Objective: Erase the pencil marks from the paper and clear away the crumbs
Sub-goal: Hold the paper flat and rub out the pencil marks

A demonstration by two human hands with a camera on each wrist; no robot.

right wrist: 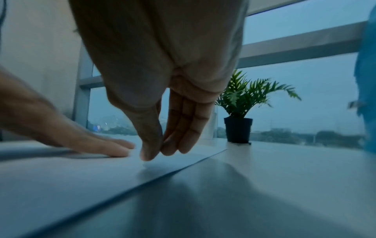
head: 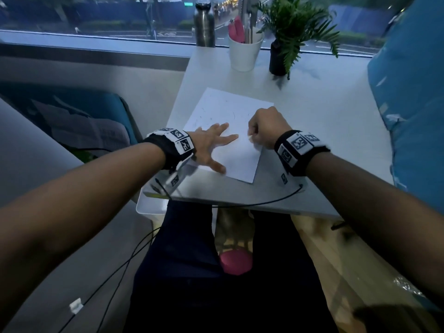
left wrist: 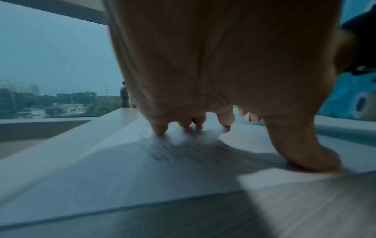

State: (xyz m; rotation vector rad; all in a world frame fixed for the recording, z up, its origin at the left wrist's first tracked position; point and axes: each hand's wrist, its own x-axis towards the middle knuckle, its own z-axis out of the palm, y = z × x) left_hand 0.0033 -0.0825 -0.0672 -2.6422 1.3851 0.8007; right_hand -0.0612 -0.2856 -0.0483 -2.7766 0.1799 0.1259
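Note:
A white sheet of paper [head: 228, 104] lies slanted on the white table [head: 324, 121], with faint pencil marks [head: 211, 117] on its far half. My left hand [head: 215, 147] lies flat on the sheet's near left part, its fingers [left wrist: 160, 130] spread and pressing it down. My right hand [head: 252, 138] hovers over the sheet's right side with the fingers curled against the thumb. In the right wrist view that pinch [right wrist: 158, 149] just touches the paper [right wrist: 61, 177]. A small pale eraser [head: 250, 138] barely shows at its tip. No crumbs can be made out.
At the back by the window stand a steel bottle [head: 204, 22], a white cup of pens [head: 245, 51] and a potted plant [head: 281, 56]. A blue cushion [head: 413, 92] borders the table's right side. A black cable [head: 264, 201] runs along the near edge.

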